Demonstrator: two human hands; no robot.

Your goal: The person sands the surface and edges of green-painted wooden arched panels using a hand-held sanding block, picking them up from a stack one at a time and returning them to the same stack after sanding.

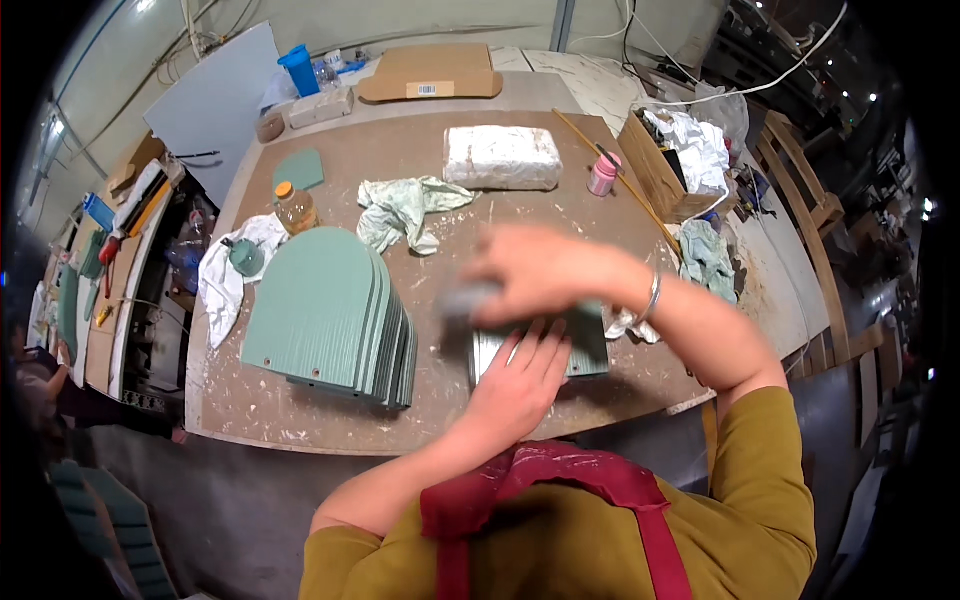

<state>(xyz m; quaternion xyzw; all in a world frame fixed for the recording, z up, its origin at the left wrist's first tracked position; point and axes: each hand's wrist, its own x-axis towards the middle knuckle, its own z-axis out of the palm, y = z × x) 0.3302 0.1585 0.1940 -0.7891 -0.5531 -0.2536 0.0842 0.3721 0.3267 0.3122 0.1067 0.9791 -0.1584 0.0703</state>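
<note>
My left hand (518, 388) lies flat with its fingers stretched out on a green panel (588, 345) in front of me. The panel shows fine lines on its surface and a small hole near its near edge. Above its far left part my right hand (540, 270) is smeared by motion. Its fingers are closed round a grey block-like thing (468, 300), too blurred to name more exactly. Left of my hands stands a stack of green round-topped panels (320, 305), with small holes along the near edge of the top one.
Behind the stack are an orange-capped bottle (295, 208), a small green jar (245, 257) on a white cloth, and a crumpled rag (405, 210). Farther back lies a white wrapped block (502, 158). At right are a pink bottle (603, 175), a long stick (645, 200) and a wooden box (660, 185).
</note>
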